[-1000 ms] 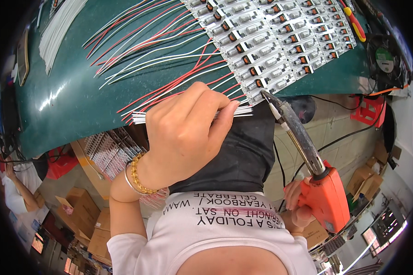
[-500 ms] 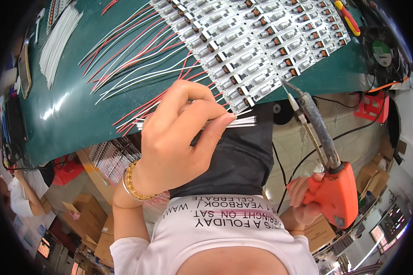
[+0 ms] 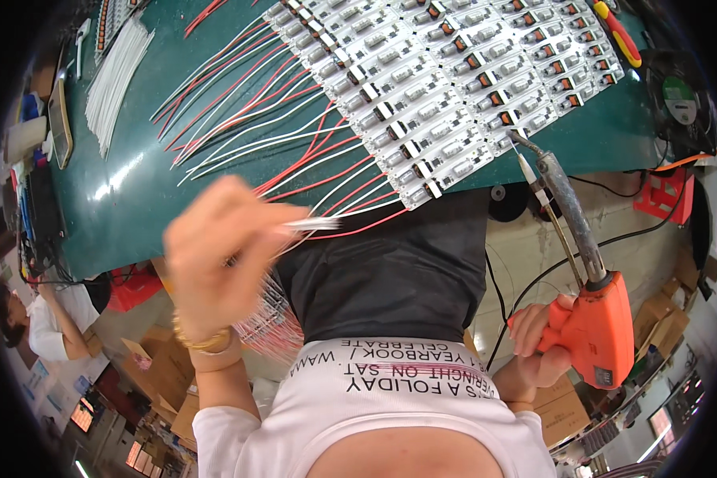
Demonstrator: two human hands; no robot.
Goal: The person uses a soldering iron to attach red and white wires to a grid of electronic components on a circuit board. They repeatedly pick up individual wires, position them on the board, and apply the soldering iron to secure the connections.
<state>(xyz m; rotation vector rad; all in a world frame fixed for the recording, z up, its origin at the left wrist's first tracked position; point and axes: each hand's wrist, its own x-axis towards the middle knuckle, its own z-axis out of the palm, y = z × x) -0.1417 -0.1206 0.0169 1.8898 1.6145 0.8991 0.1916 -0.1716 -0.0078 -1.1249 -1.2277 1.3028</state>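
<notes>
- The left hand (image 3: 215, 255), blurred, had a small bunch of white strands (image 3: 318, 225) pinched between its thumb and fingers, in front of the workbench (image 3: 80, 211) near its edge.
- The long axis of the strands ran nearly level from left to right; their visible ends pointed right, toward the near corner of the panel of circuit boards (image 3: 454, 111). How many strands there were could not be told.
- The right hand (image 3: 543, 342) grasped the orange soldering gun (image 3: 605, 331), fingers wrapped about its grip, at the right of the person's body.
- The gun's long axis slanted from lower right to upper left, its barrel and thin side tube pointing up and away toward the panel's near edge. Whether the tip touched a board could not be told.
- From the panel's left side, red and white wires fanned out, pointing leftward and slightly toward the person.
- Farther left lay a pile of white wires (image 3: 119, 84), its long axis running away from the person, far end tilted rightward.
</notes>
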